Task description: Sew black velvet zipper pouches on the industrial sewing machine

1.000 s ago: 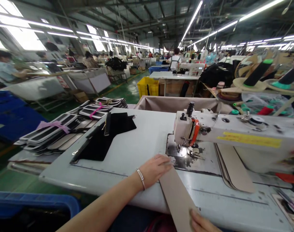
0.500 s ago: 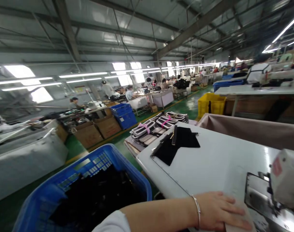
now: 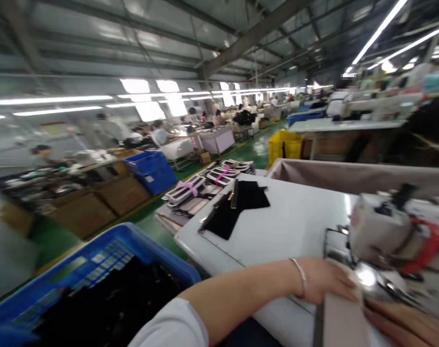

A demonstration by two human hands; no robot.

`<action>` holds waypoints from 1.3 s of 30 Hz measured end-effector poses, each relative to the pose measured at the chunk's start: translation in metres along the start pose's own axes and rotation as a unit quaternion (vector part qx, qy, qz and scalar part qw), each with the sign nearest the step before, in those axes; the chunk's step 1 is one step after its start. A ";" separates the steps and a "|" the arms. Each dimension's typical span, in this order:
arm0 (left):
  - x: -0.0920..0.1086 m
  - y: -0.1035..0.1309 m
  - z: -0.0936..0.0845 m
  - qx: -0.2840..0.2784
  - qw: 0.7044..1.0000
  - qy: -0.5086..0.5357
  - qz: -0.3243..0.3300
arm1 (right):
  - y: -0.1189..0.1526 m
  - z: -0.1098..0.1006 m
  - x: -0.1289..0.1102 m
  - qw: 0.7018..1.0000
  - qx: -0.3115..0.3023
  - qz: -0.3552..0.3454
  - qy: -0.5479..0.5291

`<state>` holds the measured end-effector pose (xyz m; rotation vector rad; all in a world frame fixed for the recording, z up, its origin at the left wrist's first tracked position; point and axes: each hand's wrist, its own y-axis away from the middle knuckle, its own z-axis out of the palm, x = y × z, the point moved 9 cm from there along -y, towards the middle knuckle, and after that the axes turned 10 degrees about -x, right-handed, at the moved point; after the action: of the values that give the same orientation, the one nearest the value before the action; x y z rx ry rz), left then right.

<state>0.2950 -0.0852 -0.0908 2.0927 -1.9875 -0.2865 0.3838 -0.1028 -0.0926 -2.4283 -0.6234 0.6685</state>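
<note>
A flat pale beige panel with a dark strip along its left side lies at the table's near edge, in front of the sewing machine. My left hand, with a bangle at the wrist, is closed over the panel's far end; its thumb is hidden. My right hand is at the bottom right, fingers stretched out beside the panel's right edge, somewhat blurred. Farther left on the white table lie black fabric pieces with a zipper.
To my left stands a blue basket of black pieces. Tied bundles of panels sit on a low stand beyond the table. A fabric-lined bin borders the table's far side; a yellow crate stands behind it. People work at distant tables.
The view has swung right, bringing my right hand and more of the sewing machine into sight. My left hand's spread fingers have drawn together over the beige panel, which now shows more.
</note>
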 end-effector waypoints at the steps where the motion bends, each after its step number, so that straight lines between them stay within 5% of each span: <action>1: -0.007 0.006 -0.003 0.041 0.998 0.043 -0.013 | 0.018 -0.014 -0.003 0.997 -0.061 -0.035 0.031; 2: -0.018 0.013 -0.005 0.091 0.991 0.090 -0.039 | 0.032 -0.019 -0.011 0.985 -0.143 -0.075 0.059; 4: -0.028 0.024 0.004 0.129 0.983 0.121 -0.045 | 0.043 -0.033 -0.013 0.976 -0.200 -0.046 0.077; 8: -0.040 0.045 0.010 0.210 0.957 0.186 -0.068 | 0.029 -0.034 -0.016 0.973 -0.218 0.010 0.070; 11: -0.034 0.052 0.006 0.205 0.956 0.207 -0.026 | 0.022 -0.030 -0.023 0.971 -0.232 0.003 0.057; 22: -0.043 0.039 0.004 0.121 0.961 0.247 -0.040 | 0.024 -0.037 -0.016 0.973 -0.226 0.027 0.035; 29: -0.052 0.023 0.003 0.173 0.946 0.267 -0.053 | 0.024 -0.039 -0.005 0.973 -0.218 0.061 0.041; 39: -0.065 0.030 0.012 0.181 0.925 0.332 -0.025 | 0.022 -0.038 0.001 0.974 -0.210 0.069 0.055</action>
<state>0.2590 -0.0219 -0.0945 2.0466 -1.6430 0.7457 0.4123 -0.1326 -0.0779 -2.9004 -0.6034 0.4880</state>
